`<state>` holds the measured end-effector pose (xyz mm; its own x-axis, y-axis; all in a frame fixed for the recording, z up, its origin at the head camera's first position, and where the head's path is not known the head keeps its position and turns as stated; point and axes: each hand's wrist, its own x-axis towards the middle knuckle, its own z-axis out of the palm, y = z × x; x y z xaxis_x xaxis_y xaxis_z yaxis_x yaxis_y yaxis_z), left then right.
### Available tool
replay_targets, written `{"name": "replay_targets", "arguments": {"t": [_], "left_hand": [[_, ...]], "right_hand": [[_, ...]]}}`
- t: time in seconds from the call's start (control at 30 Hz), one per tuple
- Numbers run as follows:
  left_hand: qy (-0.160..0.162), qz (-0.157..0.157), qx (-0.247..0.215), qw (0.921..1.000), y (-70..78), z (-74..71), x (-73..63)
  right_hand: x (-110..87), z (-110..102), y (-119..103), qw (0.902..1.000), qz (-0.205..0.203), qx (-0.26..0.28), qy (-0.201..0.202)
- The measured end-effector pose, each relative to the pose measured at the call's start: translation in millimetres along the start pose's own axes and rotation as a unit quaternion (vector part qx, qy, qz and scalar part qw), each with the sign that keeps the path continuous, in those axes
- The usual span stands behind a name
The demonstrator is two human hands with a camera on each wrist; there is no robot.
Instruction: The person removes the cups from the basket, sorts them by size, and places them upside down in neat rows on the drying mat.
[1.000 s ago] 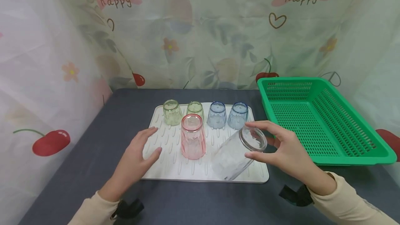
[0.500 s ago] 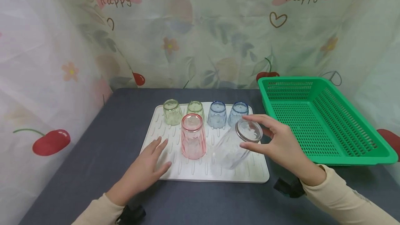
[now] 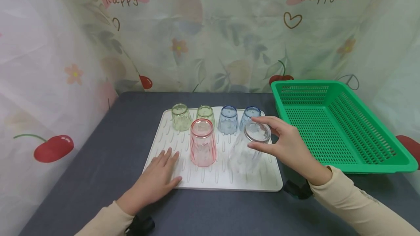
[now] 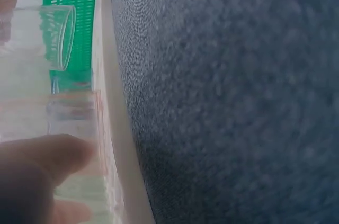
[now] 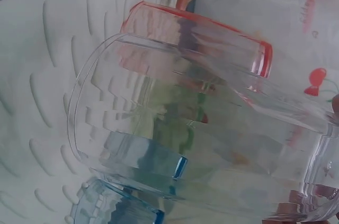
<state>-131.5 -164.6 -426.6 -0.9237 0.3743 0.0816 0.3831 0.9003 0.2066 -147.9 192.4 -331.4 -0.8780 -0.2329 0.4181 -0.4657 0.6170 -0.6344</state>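
My right hand (image 3: 290,145) pinches a tall clear glass (image 3: 247,156) at its thick base, thumb on the near side. The glass is upside down and slightly tilted, its mouth toward the white drying mat (image 3: 205,182). In the left wrist view its rim (image 4: 68,38) appears raised off the mat. Left of it, an upside-down pink glass (image 3: 203,150) stands on the mat. My left hand (image 3: 152,181) rests on the mat's front left part, fingers straight, holding nothing.
Two green tumblers (image 3: 181,118) and two blue tumblers (image 3: 228,120) stand upside down along the mat's back edge. A green plastic basket (image 3: 370,168) sits to the right on the dark tabletop (image 3: 108,145). A printed curtain (image 3: 213,39) hangs behind.
The clear glass has moved left and away from me, turning more upright in my right hand. My left hand has come down onto the mat and its fingers have straightened.
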Motion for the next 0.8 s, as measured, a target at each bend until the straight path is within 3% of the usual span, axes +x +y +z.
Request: {"name": "replay_targets", "arguments": {"t": [0.33,0.8], "left_hand": [[-0.055,-0.030,0.009,0.9980,-3.5,-1.4,1.3],[-0.074,-0.035,0.002,0.9966,-6.3,0.6,0.6]], "right_hand": [[9.7,6.7,6.2,0.9995,0.027,-0.012,-0.015],[17.9,14.5,9.4,0.9991,0.037,-0.018,-0.015]]}}
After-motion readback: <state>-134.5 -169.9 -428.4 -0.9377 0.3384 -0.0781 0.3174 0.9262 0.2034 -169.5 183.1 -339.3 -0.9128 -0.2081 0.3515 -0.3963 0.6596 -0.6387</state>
